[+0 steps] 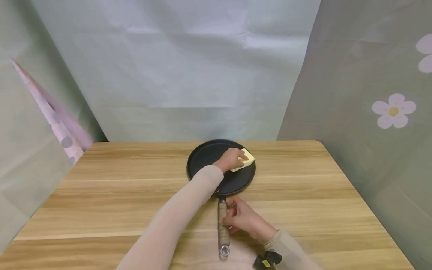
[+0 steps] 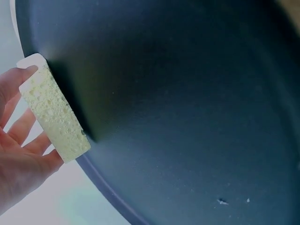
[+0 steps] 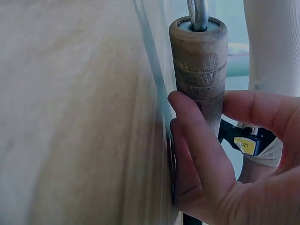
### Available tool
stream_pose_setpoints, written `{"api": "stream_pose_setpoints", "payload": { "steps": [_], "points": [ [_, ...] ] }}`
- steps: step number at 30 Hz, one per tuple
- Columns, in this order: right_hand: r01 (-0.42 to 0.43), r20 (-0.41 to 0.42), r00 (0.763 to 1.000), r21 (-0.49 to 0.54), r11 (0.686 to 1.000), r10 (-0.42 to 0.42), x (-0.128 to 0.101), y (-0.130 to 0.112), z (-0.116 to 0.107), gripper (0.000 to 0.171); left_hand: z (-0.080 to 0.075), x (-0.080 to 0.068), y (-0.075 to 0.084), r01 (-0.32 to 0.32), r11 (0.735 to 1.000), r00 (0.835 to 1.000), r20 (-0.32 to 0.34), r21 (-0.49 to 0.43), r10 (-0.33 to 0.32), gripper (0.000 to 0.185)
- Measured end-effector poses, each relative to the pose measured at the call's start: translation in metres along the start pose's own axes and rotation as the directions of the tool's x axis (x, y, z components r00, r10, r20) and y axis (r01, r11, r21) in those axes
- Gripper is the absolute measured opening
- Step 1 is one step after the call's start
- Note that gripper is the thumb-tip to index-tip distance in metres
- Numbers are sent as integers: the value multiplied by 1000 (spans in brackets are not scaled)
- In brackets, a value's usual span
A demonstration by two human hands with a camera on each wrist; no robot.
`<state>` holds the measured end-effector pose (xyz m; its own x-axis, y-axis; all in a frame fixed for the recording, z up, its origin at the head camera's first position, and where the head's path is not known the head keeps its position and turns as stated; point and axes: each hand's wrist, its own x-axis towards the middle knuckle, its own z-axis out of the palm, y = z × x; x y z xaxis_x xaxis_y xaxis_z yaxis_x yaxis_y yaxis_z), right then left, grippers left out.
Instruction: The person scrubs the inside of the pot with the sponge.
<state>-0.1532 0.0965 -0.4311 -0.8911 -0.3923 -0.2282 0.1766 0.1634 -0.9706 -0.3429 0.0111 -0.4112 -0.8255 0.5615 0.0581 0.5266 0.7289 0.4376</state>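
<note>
A round black flat pan lies near the back of the table. My left hand pinches a pale yellow sponge at the pan's right side; the left wrist view shows the sponge's porous face, with thumb and fingers on its edges. The pan's ribbed wooden handle points toward me and ends in a metal ring. Around the handle's right side, my right hand holds it between thumb and fingers, also visible in the right wrist view. Small white bits lie on the pan's surface.
The wood-grain table stretches to both sides of the pan. Behind it hangs a pale cloth, with a flowered cloth on the right. A dark wrist device sits on the right sleeve.
</note>
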Motion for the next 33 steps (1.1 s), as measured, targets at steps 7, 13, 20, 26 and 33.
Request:
{"api": "stream_pose_setpoints", "payload": {
  "steps": [7, 13, 20, 26, 33],
  "points": [
    [-1, -31, 1000, 15, 1000, 1, -1, 2, 2, 46, 3, 5, -5, 58, 998, 998, -12, -29, -58, 34],
    [-2, -44, 999, 9, 1000, 3, -1, 0, 3, 48, 1, 8, -10, 73, 997, 997, -24, -20, -73, 34],
    [-2, -48, 999, 20, 1000, 3, 0, 1, 4, 47, -7, 6, -19, 162, 987, 985, -61, -15, -162, 34],
    [7, -51, 999, 17, 1000, -6, 0, 2, 4, 47, -10, 8, -27, 230, 973, 971, -67, -19, -231, 37],
    [3, -50, 999, 18, 1000, -2, 0, 2, 4, 47, -15, 6, -33, 300, 954, 952, -71, 7, -298, 39]
  ]
}}
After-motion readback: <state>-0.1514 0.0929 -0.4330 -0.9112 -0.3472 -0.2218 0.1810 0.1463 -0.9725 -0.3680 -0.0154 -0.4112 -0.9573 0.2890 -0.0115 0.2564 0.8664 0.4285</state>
